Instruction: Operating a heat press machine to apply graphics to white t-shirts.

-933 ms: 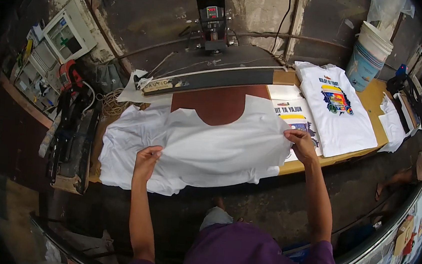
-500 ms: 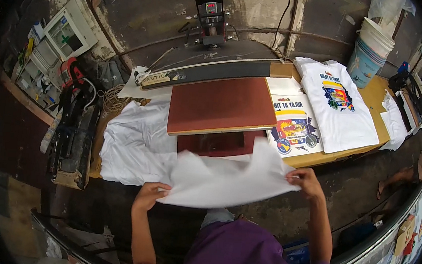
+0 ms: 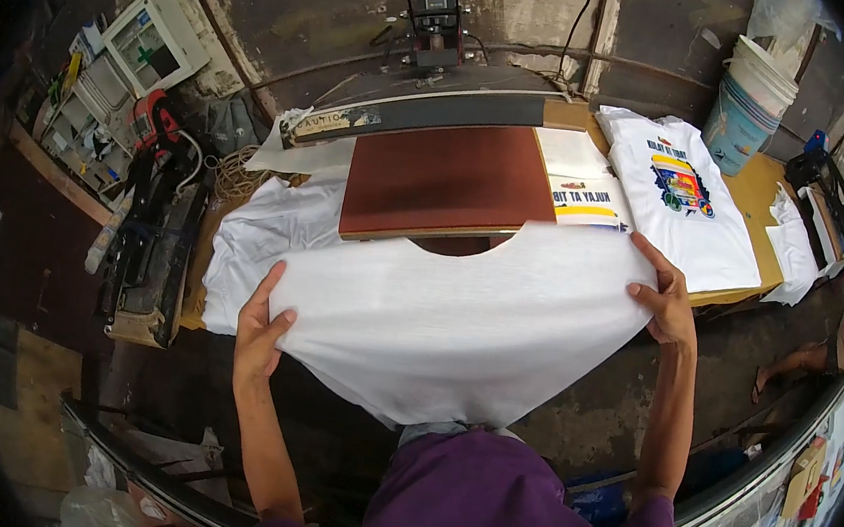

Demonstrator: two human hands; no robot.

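Observation:
A plain white T-shirt (image 3: pixel 467 318) is stretched between my two hands, its curved neckline facing away from me and its lower part hanging toward my body. My left hand (image 3: pixel 260 335) grips the left shoulder edge, thumb on top. At the opposite shoulder, my right hand (image 3: pixel 665 295) pinches the cloth between thumb and fingers. Just beyond the neckline lies the red-brown pad (image 3: pixel 449 181) of a heat press; the shirt covers part of what is below it. Printed transfer sheets (image 3: pixel 588 200) lie right of the pad, partly hidden by the shirt.
Crumpled white shirts (image 3: pixel 263 240) lie left of the press. Folded printed shirts (image 3: pixel 688 207) are stacked at right, before stacked buckets (image 3: pixel 752 107). A press controller (image 3: pixel 433 3) stands behind. Black and red equipment (image 3: pixel 151 210) is at far left; a person's leg (image 3: pixel 789 366) shows at right.
The shirt has gone from a loose, billowing fold to a taut, spread sheet. My hands have moved farther apart and away from my body, and the view has shifted slightly.

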